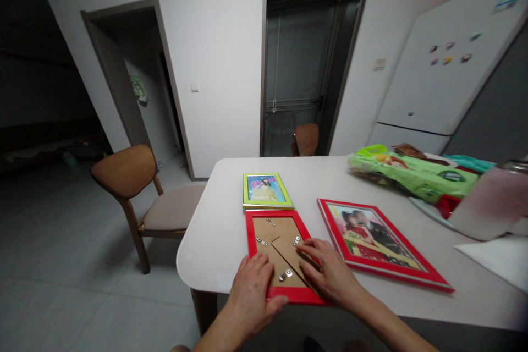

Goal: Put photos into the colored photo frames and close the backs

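Observation:
A red picture frame [252,231] lies face down at the table's near edge, its brown backing board [268,231] facing up. Several small metal clips sit around the board, one of them a lower clip [285,275]. A slanting slit outlines a stand flap in the board. My left hand [252,286] grips the frame's lower left corner, fingers over the rim and thumb along the bottom edge. My right hand [325,269] is at the right side, its bent fingers closed at the right metal clip [297,240]; its fingertips partly cover that area.
A green picture frame [244,192] lies just beyond, photo up. To the right is a larger red photo frame [396,269]. A green package [421,173], a pinkish container [490,203] and white paper [499,258] are on the table's right. A wooden chair [127,170] stands left.

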Demonstrator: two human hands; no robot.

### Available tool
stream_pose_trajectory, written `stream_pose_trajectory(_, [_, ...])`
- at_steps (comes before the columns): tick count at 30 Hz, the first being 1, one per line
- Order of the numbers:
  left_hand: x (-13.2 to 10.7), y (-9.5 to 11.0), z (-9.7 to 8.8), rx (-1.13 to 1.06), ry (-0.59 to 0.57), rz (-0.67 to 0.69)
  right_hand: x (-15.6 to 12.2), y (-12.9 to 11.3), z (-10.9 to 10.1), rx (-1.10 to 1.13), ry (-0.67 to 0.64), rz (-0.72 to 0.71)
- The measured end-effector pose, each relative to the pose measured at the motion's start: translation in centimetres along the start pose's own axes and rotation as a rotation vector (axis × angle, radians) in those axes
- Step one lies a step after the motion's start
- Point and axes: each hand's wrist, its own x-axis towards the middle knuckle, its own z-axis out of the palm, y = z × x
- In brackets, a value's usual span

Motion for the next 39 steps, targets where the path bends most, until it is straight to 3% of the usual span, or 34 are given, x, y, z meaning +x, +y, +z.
stream_pose_trajectory(6, [0.2,0.2,0.0,0.019,-0.037,0.012,2.1,0.5,0.1,-0.195,-0.008,0.038])
stream_pose_trajectory(12, [0.3,0.6,-0.5,0.006,-0.058,-0.032,1.9,0.8,0.5,-0.160,0.010,0.036])
stream_pose_trajectory(20, [0.0,-0.2,0.4,-0.003,-0.036,-0.009,1.3,0.1,0.1,-0.170,0.037,0.067])
stream_pose_trajectory(23, [0.0,-0.4,0.6,-0.008,-0.042,0.000,0.5,-1.4,-0.1,-0.102,0.019,-0.042])
stream_pose_trajectory(27, [0.0,-0.5,0.8,-0.008,-0.033,0.013,-0.9,-3.7,-0.6,0.035,-0.117,-0.208])
stream_pose_trajectory(34, [0.0,-0.6,0.8,-0.027,-0.009,0.023,-1.9,-4.4,-1.6,0.082,-0.192,-0.274])
stream_pose_trajectory(39, [-0.1,-0.6,0.9,-0.051,0.005,0.016,-0.6,-4.0,-0.6,0.117,-0.158,-0.245])
